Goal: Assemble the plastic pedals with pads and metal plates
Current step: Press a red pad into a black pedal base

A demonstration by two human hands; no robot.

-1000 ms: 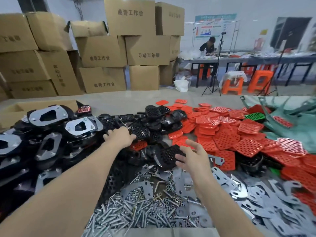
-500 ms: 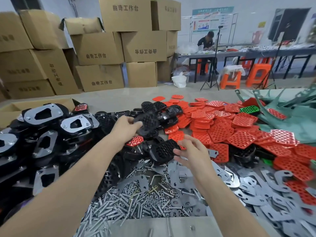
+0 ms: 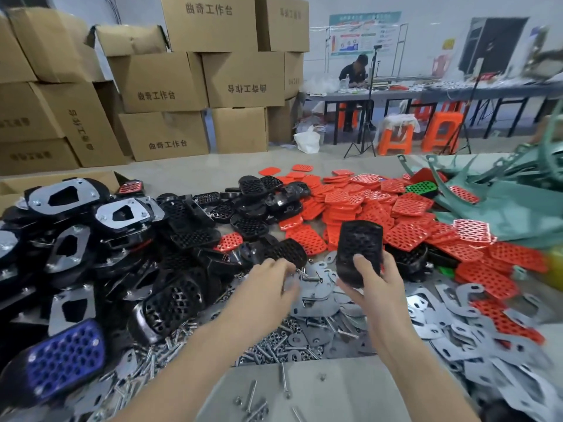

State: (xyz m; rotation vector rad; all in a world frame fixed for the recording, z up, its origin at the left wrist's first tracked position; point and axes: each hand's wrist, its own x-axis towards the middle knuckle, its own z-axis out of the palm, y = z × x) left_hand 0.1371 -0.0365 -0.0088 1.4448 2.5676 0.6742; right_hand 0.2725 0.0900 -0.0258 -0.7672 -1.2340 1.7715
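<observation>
Brown cardboard boxes [image 3: 195, 86] stood stacked beyond the far left corner of the surface [image 3: 335, 388]. A pale floor [image 3: 213, 164] ran to a white wall [image 3: 426, 7] bearing a poster [image 3: 362, 33]. There a person [image 3: 355, 73] sat at a long table [image 3: 432, 93], with orange stools [image 3: 443, 130], a tripod [image 3: 364, 147] and a white bag [image 3: 307, 142] nearby.

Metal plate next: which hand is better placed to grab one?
Left, probably. The right hand grips the black pedal upright, so it is busy. The left hand is right over the plates, with bolts nearby. Blur hides whether it is pinching a bolt.
</observation>
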